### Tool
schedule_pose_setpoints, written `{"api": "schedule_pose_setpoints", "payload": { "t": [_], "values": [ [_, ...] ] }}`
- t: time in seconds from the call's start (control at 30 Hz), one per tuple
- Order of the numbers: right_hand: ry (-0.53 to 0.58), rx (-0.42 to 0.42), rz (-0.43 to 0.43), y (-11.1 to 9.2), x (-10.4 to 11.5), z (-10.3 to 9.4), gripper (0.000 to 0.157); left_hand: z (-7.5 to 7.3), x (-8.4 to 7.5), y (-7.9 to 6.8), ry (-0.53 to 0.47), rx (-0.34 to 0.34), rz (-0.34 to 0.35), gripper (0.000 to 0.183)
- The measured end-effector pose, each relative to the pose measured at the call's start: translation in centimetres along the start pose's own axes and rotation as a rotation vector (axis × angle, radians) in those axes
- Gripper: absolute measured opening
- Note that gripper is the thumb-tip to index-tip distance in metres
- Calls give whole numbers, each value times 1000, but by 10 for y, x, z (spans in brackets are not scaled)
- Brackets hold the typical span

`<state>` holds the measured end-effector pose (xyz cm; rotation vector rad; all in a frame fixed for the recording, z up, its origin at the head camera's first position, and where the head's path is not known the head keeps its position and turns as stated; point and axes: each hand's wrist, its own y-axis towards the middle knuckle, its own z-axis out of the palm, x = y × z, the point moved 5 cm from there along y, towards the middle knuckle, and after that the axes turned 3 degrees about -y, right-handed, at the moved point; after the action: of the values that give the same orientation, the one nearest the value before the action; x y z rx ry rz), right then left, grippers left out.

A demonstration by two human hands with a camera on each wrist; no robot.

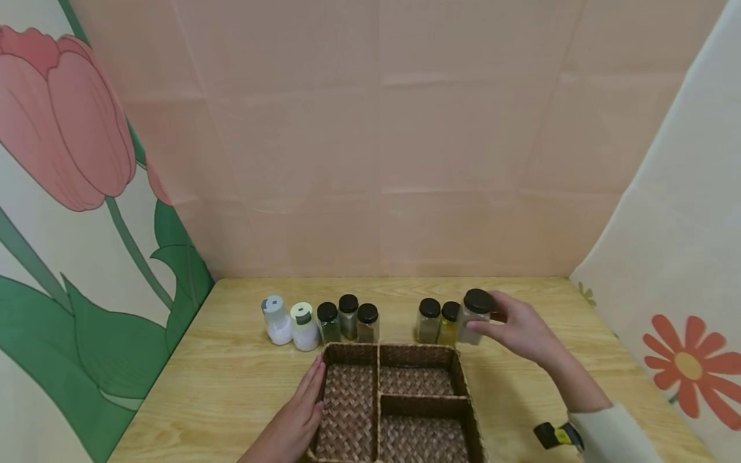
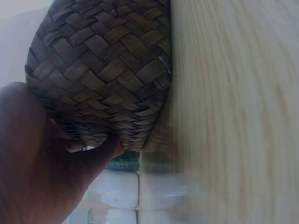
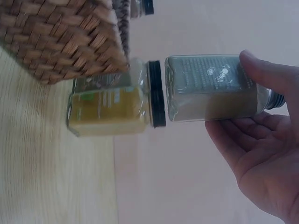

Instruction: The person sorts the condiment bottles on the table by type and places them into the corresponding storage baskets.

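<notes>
My right hand (image 1: pixel 523 328) grips a clear glass spice jar (image 1: pixel 467 326) with a black lid, thumb on one side and fingers on the other. In the right wrist view, this jar (image 3: pixel 210 88) is upright and raised above a yellow-filled jar (image 3: pixel 110 112) that stands beside another jar. The jar's contents look pale and brownish. My left hand (image 1: pixel 292 421) rests along the left outer wall of a brown woven basket (image 1: pixel 422 397) with three compartments. The left wrist view shows fingers against its woven side (image 2: pixel 107 65); some of the hand is hidden behind it.
Behind the basket's left half stand several black-lidded jars (image 1: pixel 367 325) and two white shakers (image 1: pixel 303 328). A black-lidded jar (image 1: pixel 428 321) stands left of the yellow one. By the right sleeve is a black and yellow item (image 1: pixel 558 436). A pinkish backdrop (image 1: pixel 376 161) closes the table's back.
</notes>
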<state>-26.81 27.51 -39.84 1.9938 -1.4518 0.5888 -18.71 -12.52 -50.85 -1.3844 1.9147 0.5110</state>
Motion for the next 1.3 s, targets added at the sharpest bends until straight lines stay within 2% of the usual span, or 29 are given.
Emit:
{"api": "schedule_pose_setpoints", "payload": {
  "t": [0.47,0.67,0.97,1.2,1.3],
  "values": [
    [33,15,-55,-4,33,11,58,0,0,-2,17,-21,39,64],
    [75,50,-91,-4,42,24,57,-1,-2,-3,12,-23,54,64],
    [106,100,-109,-1,53,41,58,0,-1,-3,5,-15,31,64],
    [65,113,-116,2,60,50,51,0,-1,-3,3,-14,43,64],
    [41,124,-108,3,63,52,59,0,-1,-3,0,-11,44,64]
  ]
}}
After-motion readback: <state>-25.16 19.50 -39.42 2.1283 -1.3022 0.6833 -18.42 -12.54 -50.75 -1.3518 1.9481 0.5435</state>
